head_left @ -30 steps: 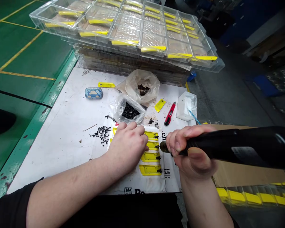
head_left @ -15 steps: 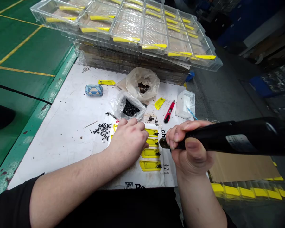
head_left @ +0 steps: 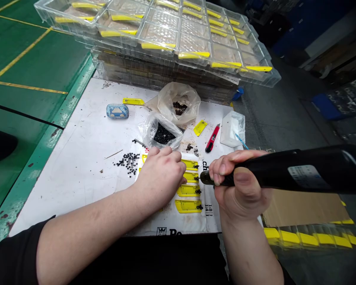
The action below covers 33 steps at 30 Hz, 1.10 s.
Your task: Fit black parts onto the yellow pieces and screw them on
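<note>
My right hand (head_left: 237, 186) is wrapped around a black electric screwdriver (head_left: 284, 170), held almost level. Its tip points left and meets the small black fitting on the end of a yellow plastic part (head_left: 192, 177). My left hand (head_left: 163, 174) lies curled over the same part, its fingertips mostly hidden and pressed on it. Other yellow parts lie in a column: one above (head_left: 191, 164) and two below, the nearer (head_left: 188, 190) and the lowest (head_left: 187, 206). Each has a black fitting at its right end. My left hand covers the left side of the upper ones.
Small black pieces (head_left: 129, 163) lie scattered left of my hand. Behind are a bag of black pieces (head_left: 163, 134), a bag of brown bits (head_left: 179, 107), a red utility knife (head_left: 213, 138), a white box (head_left: 233, 130), a blue tin (head_left: 117, 111) and stacked clear trays (head_left: 163, 33).
The view has shifted slightly, and the screwdriver's rear end has tilted a little upward. Both hands keep their places at the same yellow part.
</note>
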{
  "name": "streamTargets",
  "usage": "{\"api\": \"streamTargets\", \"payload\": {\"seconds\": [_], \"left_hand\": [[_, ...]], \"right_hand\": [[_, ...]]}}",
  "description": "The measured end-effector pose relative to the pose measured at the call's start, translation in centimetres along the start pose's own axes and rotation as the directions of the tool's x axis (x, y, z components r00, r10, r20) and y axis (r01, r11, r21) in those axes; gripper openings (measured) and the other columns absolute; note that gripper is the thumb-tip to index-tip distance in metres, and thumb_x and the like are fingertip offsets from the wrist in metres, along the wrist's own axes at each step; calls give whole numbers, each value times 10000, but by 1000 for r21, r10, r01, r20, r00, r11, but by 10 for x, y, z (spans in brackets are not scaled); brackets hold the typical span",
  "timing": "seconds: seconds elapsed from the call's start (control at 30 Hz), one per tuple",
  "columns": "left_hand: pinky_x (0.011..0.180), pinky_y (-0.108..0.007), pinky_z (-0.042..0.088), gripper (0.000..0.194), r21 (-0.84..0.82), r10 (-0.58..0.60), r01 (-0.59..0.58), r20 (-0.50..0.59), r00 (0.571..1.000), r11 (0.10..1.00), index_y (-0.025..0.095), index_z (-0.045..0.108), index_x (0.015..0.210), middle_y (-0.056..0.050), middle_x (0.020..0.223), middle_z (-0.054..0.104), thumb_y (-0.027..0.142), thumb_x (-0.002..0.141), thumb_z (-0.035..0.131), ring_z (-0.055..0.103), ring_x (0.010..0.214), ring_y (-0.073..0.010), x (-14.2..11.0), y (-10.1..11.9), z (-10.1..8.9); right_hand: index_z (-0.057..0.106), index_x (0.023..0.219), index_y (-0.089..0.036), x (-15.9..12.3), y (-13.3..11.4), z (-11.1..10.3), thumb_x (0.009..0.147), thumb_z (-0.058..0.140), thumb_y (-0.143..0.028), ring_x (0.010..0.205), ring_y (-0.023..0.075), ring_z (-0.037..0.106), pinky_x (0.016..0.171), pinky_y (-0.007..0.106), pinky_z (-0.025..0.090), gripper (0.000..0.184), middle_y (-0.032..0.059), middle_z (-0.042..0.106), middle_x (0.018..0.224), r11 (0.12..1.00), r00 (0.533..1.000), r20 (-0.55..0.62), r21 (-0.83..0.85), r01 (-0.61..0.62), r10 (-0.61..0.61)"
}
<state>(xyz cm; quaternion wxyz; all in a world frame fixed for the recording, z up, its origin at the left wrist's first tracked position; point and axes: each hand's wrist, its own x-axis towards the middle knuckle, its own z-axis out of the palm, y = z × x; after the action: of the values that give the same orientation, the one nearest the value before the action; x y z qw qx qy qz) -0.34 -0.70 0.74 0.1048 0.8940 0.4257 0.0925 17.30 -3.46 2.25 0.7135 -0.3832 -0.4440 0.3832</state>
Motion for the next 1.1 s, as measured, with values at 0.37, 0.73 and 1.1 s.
{"api": "streamTargets", "payload": {"seconds": [0.37, 0.73, 1.1], "left_hand": [[835, -485, 411, 283, 25, -2, 2, -1, 1000, 1000, 195, 757, 786, -59, 934, 729, 408, 905, 900, 658, 1034, -330, 1, -1, 2], [836, -493, 413, 280, 20, 9, -9, 7, 1000, 1000, 202, 764, 801, -59, 949, 731, 423, 905, 901, 656, 1036, -332, 1, -1, 2], [837, -495, 414, 287, 30, 14, -14, -8, 1000, 999, 204, 758, 793, -55, 930, 719, 426, 898, 907, 655, 1030, -331, 0, -2, 4]], "right_hand": [[770, 1122, -265, -4, 4, 1, 862, 937, -329, 477, 111, 550, 495, 282, 495, 315, -72, 668, 678, 996, 996, 1, 30, 88, -88], [754, 950, -236, -2, 2, 0, 834, 955, -383, 471, 112, 549, 471, 278, 470, 275, -64, 633, 643, 1000, 1000, -9, 10, 29, -29], [756, 1053, -268, -4, 2, 1, 838, 941, -442, 456, 115, 528, 474, 289, 479, 332, -75, 623, 652, 998, 998, -33, -50, 46, -48]]}}
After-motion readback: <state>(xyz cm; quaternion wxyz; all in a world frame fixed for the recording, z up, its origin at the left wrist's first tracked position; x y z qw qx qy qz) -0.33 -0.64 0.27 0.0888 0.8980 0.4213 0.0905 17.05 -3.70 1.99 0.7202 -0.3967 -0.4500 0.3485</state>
